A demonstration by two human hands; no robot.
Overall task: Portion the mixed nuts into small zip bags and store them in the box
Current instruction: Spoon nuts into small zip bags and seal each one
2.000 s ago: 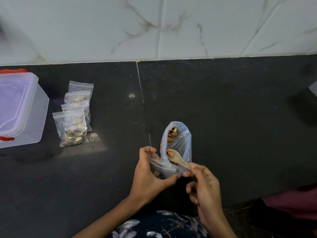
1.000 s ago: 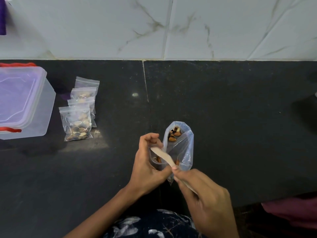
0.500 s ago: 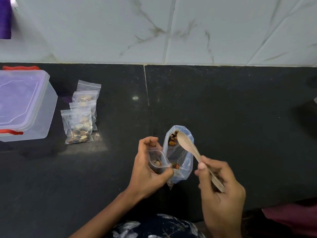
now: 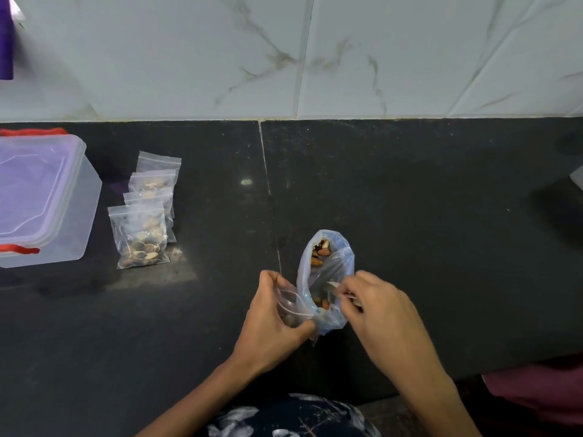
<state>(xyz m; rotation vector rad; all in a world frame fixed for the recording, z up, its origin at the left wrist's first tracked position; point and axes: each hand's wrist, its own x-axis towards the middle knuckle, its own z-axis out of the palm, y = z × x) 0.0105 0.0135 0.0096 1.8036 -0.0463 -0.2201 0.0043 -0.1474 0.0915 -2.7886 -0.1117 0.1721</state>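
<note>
My left hand (image 4: 271, 323) holds a small clear zip bag (image 4: 288, 305) open at its mouth, with a few nuts inside. Pressed against its right side stands a larger clear bag of mixed nuts (image 4: 328, 272), open at the top. My right hand (image 4: 375, 310) grips a wooden spoon (image 4: 334, 287) whose bowl is dipped into the large bag; most of the spoon is hidden by my fingers. Several filled small zip bags (image 4: 142, 234) lie overlapping at the left. The clear plastic box (image 4: 41, 200), lid on with red clasps, stands at the far left.
The black stone counter (image 4: 410, 231) runs to a white marble-tiled wall (image 4: 315, 58) at the back. A purple object (image 4: 6, 42) hangs at the top left. A maroon cloth (image 4: 536, 395) shows at the lower right beyond the counter's front edge.
My right hand has dropped from above the large bag and pushed the spoon down into it. Before that, the spoon tipped nuts into the small zip bag. My left hand stayed put.
</note>
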